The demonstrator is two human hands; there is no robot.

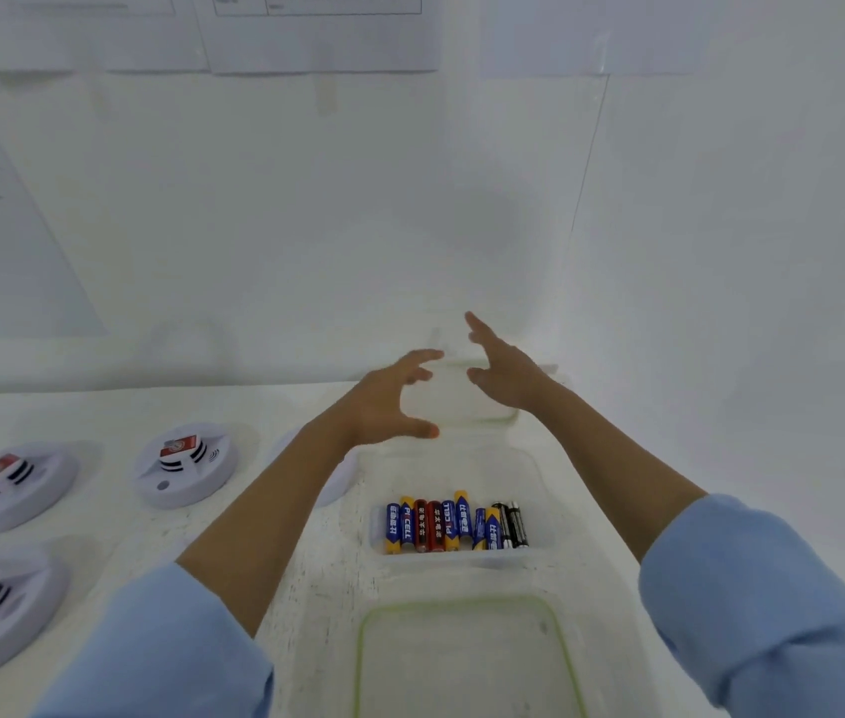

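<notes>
Both hands reach for the clear container (454,393).
Beyond the green-rimmed lid (467,665) and the batteries (454,526) under the forearms, left hand (389,401) and right hand (503,370) spread wide, empty, flanking the container; next, I judge, they close on its sides.

Both arms stretch forward, blue sleeves pushed up to mid-forearm. The left hand (386,399) has spread, slightly curled fingers and its thumb held low. The right hand (501,367) faces it, fingers splayed upward, holding nothing.
</notes>
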